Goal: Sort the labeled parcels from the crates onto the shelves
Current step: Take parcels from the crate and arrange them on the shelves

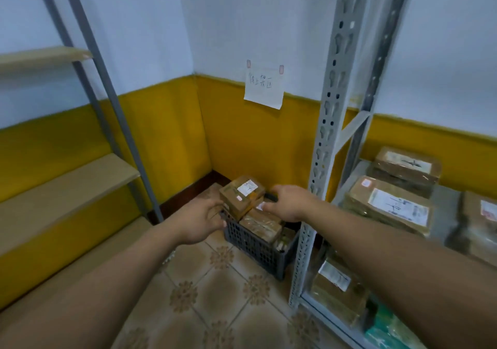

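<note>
A dark grey plastic crate is seen on the tiled floor in the room corner, just beside the front upright of the grey metal rack. It is packed w/ brown taped parcels. The top parcel is tilted on the others, white label facing up; a 2nd parcel lies below it, toward the near side.

Both arms are stretched toward the crate. The L hand is held at the top parcel's left side, by the crate rim, fingers curled in; whether anything is gripped can't be told (blur). The R hand is placed over the parcel's right end, fingers bent down behind it, thumb tip by a white label; a firm hold can't be confirmed either.

On the rack's shelf at right, more labeled parcels are stacked: one nearest the upright, one behind it, one at the frame edge. Another is on the lower level. At left, bare wooden shelf boards are seen. A handwritten paper note is taped to the wall above the crate.
</note>
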The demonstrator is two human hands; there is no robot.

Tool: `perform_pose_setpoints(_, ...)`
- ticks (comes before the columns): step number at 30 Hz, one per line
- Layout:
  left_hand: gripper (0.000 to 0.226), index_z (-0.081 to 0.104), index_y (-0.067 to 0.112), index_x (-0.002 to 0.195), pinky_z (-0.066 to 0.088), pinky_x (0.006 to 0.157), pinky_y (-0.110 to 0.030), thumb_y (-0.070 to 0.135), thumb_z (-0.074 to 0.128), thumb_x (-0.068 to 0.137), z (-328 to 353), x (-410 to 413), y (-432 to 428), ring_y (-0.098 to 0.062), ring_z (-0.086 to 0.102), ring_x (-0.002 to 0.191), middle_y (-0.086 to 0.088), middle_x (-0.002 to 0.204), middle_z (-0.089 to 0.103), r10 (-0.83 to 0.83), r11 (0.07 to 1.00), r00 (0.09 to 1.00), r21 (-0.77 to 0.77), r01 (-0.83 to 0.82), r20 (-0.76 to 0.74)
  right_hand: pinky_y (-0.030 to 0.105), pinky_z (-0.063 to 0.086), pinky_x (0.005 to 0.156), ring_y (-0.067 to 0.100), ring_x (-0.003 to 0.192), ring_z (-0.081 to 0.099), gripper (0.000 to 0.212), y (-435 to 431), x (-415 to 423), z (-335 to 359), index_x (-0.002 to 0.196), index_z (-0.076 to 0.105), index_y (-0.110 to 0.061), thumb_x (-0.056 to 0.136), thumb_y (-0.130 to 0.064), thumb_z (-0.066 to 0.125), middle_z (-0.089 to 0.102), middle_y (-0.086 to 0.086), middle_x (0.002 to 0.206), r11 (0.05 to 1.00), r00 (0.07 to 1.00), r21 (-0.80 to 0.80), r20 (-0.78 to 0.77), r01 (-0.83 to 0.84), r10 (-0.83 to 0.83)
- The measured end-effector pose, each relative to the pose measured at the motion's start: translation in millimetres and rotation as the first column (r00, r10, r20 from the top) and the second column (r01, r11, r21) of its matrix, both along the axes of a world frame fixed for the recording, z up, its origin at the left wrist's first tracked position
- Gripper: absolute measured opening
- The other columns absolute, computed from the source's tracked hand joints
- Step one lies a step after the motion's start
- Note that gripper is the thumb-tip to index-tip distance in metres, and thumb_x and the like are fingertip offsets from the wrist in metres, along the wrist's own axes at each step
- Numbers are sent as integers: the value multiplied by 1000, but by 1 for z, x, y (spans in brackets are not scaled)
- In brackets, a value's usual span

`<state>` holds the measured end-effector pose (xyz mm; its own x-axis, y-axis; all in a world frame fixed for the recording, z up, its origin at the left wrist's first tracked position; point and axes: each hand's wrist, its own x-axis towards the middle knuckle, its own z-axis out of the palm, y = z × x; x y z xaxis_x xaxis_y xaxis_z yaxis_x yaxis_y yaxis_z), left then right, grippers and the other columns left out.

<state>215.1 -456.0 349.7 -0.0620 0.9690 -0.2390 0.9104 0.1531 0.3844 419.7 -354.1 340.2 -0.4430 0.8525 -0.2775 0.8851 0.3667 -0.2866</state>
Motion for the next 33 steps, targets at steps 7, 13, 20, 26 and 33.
perform_pose_setpoints(7, 62, 34, 27, 149, 31, 105, -25, 42, 58, 94, -42, -78, 63, -18, 34, 139, 2, 154, 34, 62, 994, 998, -87, -59, 26, 35, 43, 94, 27, 128, 49, 67, 87, -72, -30, 147, 40, -16, 96, -60, 47, 48, 8, 146, 999, 1000, -37, 13, 12, -11)
perform_pose_setpoints(13, 60, 35, 22, 148, 30, 100, -20, 38, 58, 95, -68, -175, 155, -15, 34, 139, 3, 154, 35, 59, 989, 989, -143, -39, 139, 37, 44, 101, 28, 131, 47, 67, 170, -143, -58, 149, 36, -12, 99, -57, 44, 45, 10, 149, 985, 990, -101, 43, 138, -134)
perform_pose_setpoints(20, 55, 36, 17, 147, 35, 91, -19, 32, 55, 98, -87, -234, 261, -13, 42, 128, -4, 148, 40, -40, 963, 989, -260, 77, 142, 36, 43, 100, 29, 128, 49, 61, 237, -174, -79, 144, 42, -13, 100, -55, 43, 49, 12, 145, 929, 952, -209, 35, 306, -306)
perform_pose_setpoints(26, 60, 32, 18, 149, 32, 107, -25, 36, 56, 96, -137, -241, 351, -18, 36, 137, -3, 152, 34, 8, 917, 984, -393, 65, 180, 33, 40, 98, 31, 129, 48, 58, 314, -168, -125, 146, 41, -10, 103, -49, 42, 48, 15, 147, 860, 904, -311, -1, 405, -427)
perform_pose_setpoints(33, 60, 31, 25, 149, 29, 90, -23, 39, 55, 96, -216, -244, 473, -19, 38, 136, -1, 151, 38, 103, 864, 983, -504, -12, 154, 27, 43, 83, 28, 118, 55, 35, 420, -162, -231, 117, 63, -19, 101, -46, 48, 60, 11, 128, 725, 799, -494, -97, 479, -593)
